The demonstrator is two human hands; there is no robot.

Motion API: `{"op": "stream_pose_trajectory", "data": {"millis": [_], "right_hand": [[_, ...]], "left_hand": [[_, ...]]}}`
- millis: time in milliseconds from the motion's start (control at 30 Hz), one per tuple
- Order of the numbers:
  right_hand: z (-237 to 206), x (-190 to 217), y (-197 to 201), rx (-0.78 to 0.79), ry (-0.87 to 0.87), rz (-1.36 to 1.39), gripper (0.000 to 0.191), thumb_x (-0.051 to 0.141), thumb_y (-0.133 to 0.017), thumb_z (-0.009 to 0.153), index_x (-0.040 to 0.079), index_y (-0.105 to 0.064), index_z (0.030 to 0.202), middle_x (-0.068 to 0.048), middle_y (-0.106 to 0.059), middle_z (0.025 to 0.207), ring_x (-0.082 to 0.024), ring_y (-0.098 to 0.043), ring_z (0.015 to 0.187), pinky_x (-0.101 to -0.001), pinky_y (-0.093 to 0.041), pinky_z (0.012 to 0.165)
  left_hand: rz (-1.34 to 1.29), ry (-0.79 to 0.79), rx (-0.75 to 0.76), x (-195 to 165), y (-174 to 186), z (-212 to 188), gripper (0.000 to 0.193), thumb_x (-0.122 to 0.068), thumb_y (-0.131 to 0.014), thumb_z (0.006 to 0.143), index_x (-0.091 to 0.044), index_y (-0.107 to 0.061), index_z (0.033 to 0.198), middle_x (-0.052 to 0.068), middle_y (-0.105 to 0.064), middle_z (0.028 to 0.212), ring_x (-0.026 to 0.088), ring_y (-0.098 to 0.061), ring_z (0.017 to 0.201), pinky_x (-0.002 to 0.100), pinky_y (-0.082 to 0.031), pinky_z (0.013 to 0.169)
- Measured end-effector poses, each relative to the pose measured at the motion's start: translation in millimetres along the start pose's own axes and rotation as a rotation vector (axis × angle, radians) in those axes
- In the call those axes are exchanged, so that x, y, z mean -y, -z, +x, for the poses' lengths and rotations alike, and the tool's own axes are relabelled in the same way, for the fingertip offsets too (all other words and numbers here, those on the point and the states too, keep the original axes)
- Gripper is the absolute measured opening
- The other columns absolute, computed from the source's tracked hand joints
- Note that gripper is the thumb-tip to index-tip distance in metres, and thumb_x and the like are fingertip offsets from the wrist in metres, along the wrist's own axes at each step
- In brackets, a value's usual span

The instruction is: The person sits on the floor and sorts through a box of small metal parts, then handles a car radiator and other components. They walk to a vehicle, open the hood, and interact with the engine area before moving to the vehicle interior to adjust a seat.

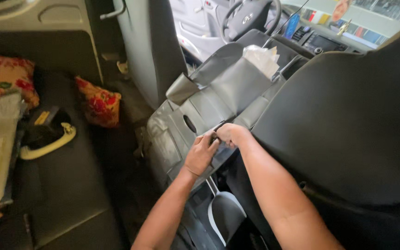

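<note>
Hands meet at centre frame, over the lower edge of the grey vinyl seat-back cover (218,92) on the folded-forward middle seat. Left hand (201,153) is curled, fingertips pinching something small and dark at that edge; too small to tell what it is, maybe a clip or hook. Right hand (231,134) is clenched tight against the same spot, knuckles up, touching the left fingertips. Both are grasping, neither is slack.

Handling judgement: the cover looks like soft, pliable sheet material, light, already creased and with one flap (181,88) curled over at its upper left. It should bend freely but likely drags under tension, so the edge or seam is the place to grip, not the flat panel. Smooth surface, probably a bit slippery on bare skin; pinching at the hem gives better purchase. The oval hole (190,123) in the panel just left of the hands is another possible hold.

White crumpled paper (262,58) sticks out of the pocket above, loose, could drop out if the cover is pulled hard.

Dark upholstered seat back (348,129) fills the right of the frame, just beside the right forearm. Red floral cushion (99,105) lies on the bench seat at left, well apart.
</note>
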State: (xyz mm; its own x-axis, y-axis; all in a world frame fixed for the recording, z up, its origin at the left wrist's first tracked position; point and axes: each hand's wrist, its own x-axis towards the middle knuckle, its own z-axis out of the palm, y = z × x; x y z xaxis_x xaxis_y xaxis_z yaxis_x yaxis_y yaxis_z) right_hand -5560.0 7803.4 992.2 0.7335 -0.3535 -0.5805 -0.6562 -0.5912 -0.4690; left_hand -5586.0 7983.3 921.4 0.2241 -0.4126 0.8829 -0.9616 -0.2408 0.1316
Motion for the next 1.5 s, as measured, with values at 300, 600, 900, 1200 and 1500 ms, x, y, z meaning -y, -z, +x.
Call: {"op": "stream_pose_trajectory", "data": {"millis": [300, 600, 900, 1200, 1500], "right_hand": [[14, -14, -6, -0.152, 0.124, -0.120, 0.022, 0.013, -0.055, 0.093, -0.001, -0.066, 0.079, -0.017, -0.058, 0.065, -0.029, -0.054, 0.049, -0.0450, -0.044, 0.044], [9, -1, -6, -0.642, 0.304, -0.558, 0.020, 0.018, -0.069, 0.076, 0.002, -0.078, 0.084, -0.027, -0.070, 0.082, -0.041, -0.068, 0.072, -0.0448, -0.053, 0.061], [13, 3, 21, -0.153, 0.042, -0.603, 0.023, 0.013, -0.055, 0.085, -0.001, -0.072, 0.080, -0.019, -0.069, 0.073, -0.030, -0.065, 0.062, -0.0423, -0.052, 0.057], [7, -2, 20, -0.140, 0.123, -0.281, 0.014, 0.012, -0.057, 0.085, 0.008, -0.068, 0.079, -0.009, -0.058, 0.064, -0.021, -0.050, 0.049, -0.0374, -0.040, 0.044], [5, 2, 17, 0.067, 0.142, -0.355, 0.009, 0.005, -0.053, 0.082, 0.006, -0.060, 0.077, -0.008, -0.050, 0.058, -0.020, -0.045, 0.045, -0.0372, -0.035, 0.041]], "left_hand": [[-0.352, 0.943, -0.510, -39, -39, -15, 0.029, -0.018, -0.073, 0.091, -0.004, -0.064, 0.116, 0.024, -0.061, 0.132, 0.038, -0.061, 0.120, 0.043, -0.048, 0.103], [-0.754, 1.362, -0.411, -18, -80, -24, 0.037, -0.034, -0.072, 0.095, 0.003, -0.074, 0.095, 0.010, -0.067, 0.070, 0.022, -0.061, 0.061, 0.040, -0.052, 0.058], [-1.130, 1.211, -0.523, -23, -80, -26, 0.031, -0.030, -0.079, 0.090, -0.001, -0.075, 0.096, 0.000, -0.066, 0.075, 0.010, -0.058, 0.060, 0.027, -0.053, 0.053], [-1.146, 1.456, -0.563, -8, -68, -30, 0.024, -0.010, -0.087, 0.084, 0.003, -0.068, 0.089, 0.004, -0.066, 0.071, 0.015, -0.056, 0.057, 0.031, -0.046, 0.053], [-1.188, 1.337, -0.535, -5, -65, -34, 0.012, -0.007, -0.083, 0.082, -0.005, -0.074, 0.088, -0.001, -0.067, 0.074, 0.009, -0.056, 0.061, 0.025, -0.045, 0.056]]}}
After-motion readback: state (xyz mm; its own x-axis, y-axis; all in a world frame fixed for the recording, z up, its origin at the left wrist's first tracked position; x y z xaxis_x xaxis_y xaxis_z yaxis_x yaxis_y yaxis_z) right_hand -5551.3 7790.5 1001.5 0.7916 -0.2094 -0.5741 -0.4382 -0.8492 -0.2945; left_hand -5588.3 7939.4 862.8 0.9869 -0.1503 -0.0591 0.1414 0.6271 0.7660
